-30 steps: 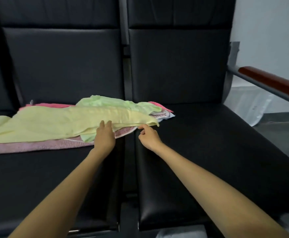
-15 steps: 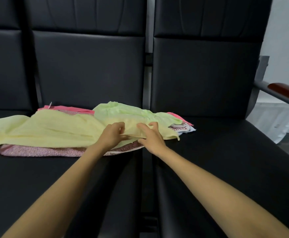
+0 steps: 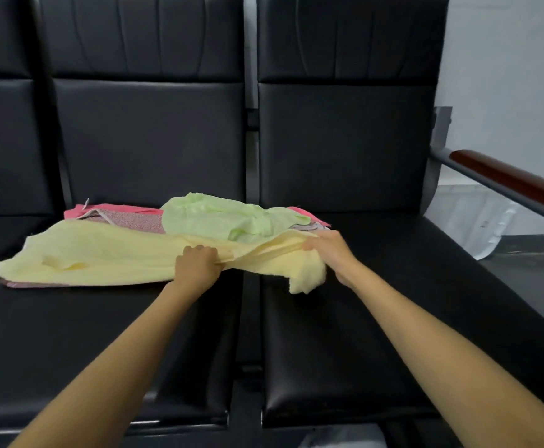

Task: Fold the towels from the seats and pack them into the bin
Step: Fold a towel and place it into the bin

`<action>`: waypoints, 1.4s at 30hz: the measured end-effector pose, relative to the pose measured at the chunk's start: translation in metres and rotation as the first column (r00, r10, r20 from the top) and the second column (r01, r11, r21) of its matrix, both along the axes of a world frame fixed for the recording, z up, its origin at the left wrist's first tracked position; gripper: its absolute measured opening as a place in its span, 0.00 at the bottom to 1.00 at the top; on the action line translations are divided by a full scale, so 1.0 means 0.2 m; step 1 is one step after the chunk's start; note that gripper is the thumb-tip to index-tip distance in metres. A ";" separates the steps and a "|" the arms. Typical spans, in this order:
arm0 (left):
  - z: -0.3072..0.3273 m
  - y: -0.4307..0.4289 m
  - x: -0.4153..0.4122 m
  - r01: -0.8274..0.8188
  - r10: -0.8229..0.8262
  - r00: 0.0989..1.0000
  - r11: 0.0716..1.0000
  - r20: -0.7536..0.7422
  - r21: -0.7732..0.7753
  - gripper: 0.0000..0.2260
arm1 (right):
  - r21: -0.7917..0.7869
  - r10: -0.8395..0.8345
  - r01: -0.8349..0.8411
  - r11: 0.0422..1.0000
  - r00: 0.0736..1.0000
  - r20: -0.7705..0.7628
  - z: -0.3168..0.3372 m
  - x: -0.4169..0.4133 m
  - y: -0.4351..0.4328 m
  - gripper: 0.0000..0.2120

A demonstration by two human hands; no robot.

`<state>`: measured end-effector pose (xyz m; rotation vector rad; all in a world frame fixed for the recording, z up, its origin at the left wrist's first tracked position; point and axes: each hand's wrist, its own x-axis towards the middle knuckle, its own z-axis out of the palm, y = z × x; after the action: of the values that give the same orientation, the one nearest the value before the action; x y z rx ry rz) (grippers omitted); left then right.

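Observation:
A pale yellow towel (image 3: 102, 253) lies spread over a pile of towels on the middle black seat (image 3: 70, 334). My left hand (image 3: 196, 265) pinches its near edge, and my right hand (image 3: 330, 250) grips its right end, which is lifted and bunched over the gap between the seats. Behind it lies a crumpled light green towel (image 3: 219, 218). Under both are a pink patterned towel (image 3: 128, 218) and a coral pink towel (image 3: 77, 211). No bin is in view.
The right black seat (image 3: 393, 302) holds only the hanging towel end. A metal armrest with a brown wooden top (image 3: 506, 179) runs along the far right. Grey floor and a white sheet (image 3: 467, 215) lie beyond it. Seat backs rise behind.
Both hands have closed on the yellow towel's near right part. My right hand has pulled that end up and rightward, uncovering more of the green towel.

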<state>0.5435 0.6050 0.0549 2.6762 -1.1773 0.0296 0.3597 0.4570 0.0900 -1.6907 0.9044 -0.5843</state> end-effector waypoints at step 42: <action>-0.12 -0.37 -0.83 0.508 -0.571 0.754 0.820 -0.324 -0.262 0.12 | -0.477 -0.242 -0.147 0.866 0.712 -0.659 -0.21 -0.88 -0.26 0.07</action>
<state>0.3767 0.5316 0.0316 1.9730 -1.6673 -0.4636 0.1840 0.4050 0.0484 -2.4570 1.4336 -0.1764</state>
